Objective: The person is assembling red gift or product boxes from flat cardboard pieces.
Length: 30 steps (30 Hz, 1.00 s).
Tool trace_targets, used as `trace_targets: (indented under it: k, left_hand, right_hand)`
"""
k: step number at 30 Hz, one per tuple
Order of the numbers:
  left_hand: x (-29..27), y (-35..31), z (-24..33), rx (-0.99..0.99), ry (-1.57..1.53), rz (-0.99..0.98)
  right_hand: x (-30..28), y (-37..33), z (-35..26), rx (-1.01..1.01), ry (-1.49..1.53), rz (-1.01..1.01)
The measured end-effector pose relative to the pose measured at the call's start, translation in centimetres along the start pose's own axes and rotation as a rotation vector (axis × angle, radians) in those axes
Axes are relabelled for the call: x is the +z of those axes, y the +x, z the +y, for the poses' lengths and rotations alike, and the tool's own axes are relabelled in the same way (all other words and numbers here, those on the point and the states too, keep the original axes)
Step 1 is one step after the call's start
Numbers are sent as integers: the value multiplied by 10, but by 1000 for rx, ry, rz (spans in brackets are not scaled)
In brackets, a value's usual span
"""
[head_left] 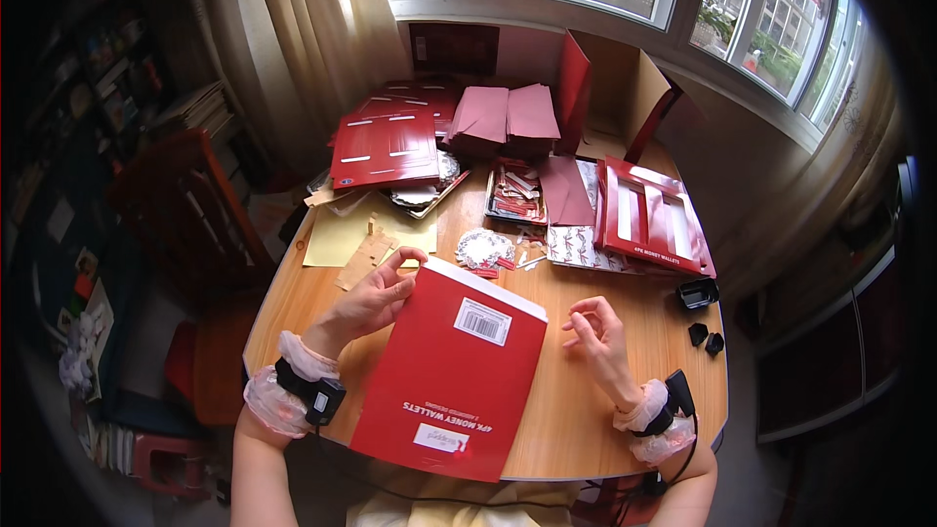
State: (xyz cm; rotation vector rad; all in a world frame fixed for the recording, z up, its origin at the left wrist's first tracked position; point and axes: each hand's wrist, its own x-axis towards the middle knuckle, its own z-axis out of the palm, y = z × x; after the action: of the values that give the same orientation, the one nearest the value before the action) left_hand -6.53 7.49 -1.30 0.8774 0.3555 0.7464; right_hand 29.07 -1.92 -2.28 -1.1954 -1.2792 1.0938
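A flat red cardboard pack with a white barcode label tilts over the near edge of the table, its printing upside down to me. Along its far edge runs a white strip. My left hand pinches the pack's far left corner between thumb and fingers. Just off its far right corner hovers my right hand, fingers loosely curled and apart, with nothing visible in them. Beyond the pack, a white lacy paper piece lies with small red and white scraps.
Red printed card sheets are stacked at the back left, beside pink envelopes. A tray of small red pieces sits mid-table. At right lie red window-cut packs and small black parts. An open carton stands behind.
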Motion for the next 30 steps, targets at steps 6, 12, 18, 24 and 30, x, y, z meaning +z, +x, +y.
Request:
trace_targets:
  k: [6, 12, 18, 24, 30]
  left_hand:
    - [27, 5, -14, 83, 60, 24]
    - [29, 6, -31, 134, 65, 58]
    - [30, 5, -34, 129, 79, 88]
    - [31, 9, -35, 148, 205, 36]
    - [33, 7, -31, 131, 289, 52]
  right_hand:
    - [10, -7, -9, 175, 254, -126]
    - [8, -5, -17, -39, 315, 81]
    - [6, -3, -17, -77, 265, 147]
    - [-1, 0, -14, -77, 266, 153]
    - [-4, 2, -11, -93, 304, 108]
